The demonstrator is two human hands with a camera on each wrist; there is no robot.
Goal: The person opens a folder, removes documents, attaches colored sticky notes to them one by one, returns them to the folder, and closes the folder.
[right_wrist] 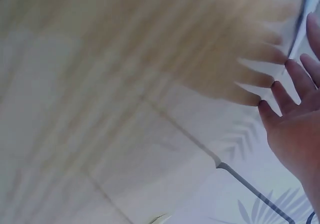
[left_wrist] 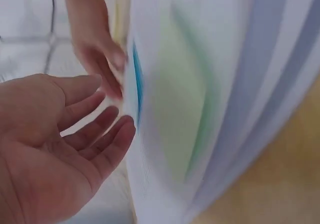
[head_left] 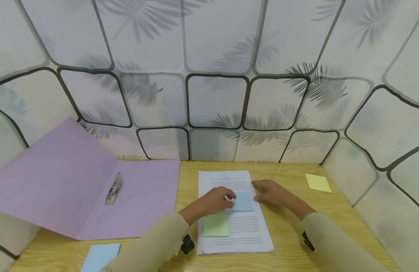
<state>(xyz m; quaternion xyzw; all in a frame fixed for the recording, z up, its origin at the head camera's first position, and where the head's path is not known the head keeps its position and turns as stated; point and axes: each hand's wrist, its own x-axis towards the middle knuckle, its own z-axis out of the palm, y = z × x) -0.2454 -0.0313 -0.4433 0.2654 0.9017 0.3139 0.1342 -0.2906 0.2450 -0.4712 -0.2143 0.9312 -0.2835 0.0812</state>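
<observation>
A stack of printed paper (head_left: 240, 236) lies on the wooden table with a blue sticky note (head_left: 245, 202) and a green sticky note (head_left: 216, 226) on its top sheet. My left hand (head_left: 217, 200) is over the stack at the blue note's left edge. Its fingers are loosely bent with nothing between them in the left wrist view, where the green note looks slightly raised off the page. At the stack's right edge is my right hand (head_left: 272, 192), thumb and fingertips right at the paper. The right wrist view has its fingers (right_wrist: 285, 96) spread against the shiny tabletop.
To the left stands an open purple folder (head_left: 148, 196), its cover tilted up, with a metal clip (head_left: 114, 189) near the spine. A blue pad (head_left: 102, 255) lies at the front left, partly behind my left sleeve. A yellow sticky note (head_left: 318, 183) is at the back right.
</observation>
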